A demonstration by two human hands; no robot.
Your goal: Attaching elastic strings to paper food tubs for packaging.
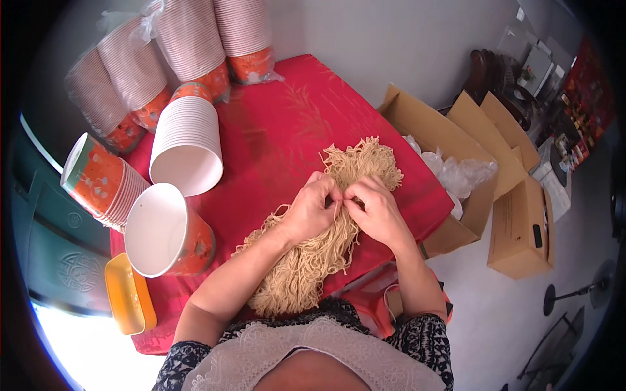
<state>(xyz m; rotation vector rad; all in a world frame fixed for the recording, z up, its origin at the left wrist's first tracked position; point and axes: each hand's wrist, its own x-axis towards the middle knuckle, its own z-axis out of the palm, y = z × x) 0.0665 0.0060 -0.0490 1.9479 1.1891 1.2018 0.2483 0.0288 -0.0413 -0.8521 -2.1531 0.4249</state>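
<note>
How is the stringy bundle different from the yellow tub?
The stringy bundle is tan, made of wavy strands; the yellow tub has smooth walls. The bundle is longer than the tub. The left hand and right hand are on the bundle, while neither touches the tub. Both things lie on the red tablecloth.

From the strand bundle (297,277) on the table (280,150): at eleven o'clock, bagged tub stacks (189,39); toward ten, two loose tub stacks (188,124); at nine, a single tub (197,244); at eight, a tray (124,277). Off the table: at two, a carton (415,120) with plastic wrapping (463,174) inside; at three, another carton (512,234).
</note>
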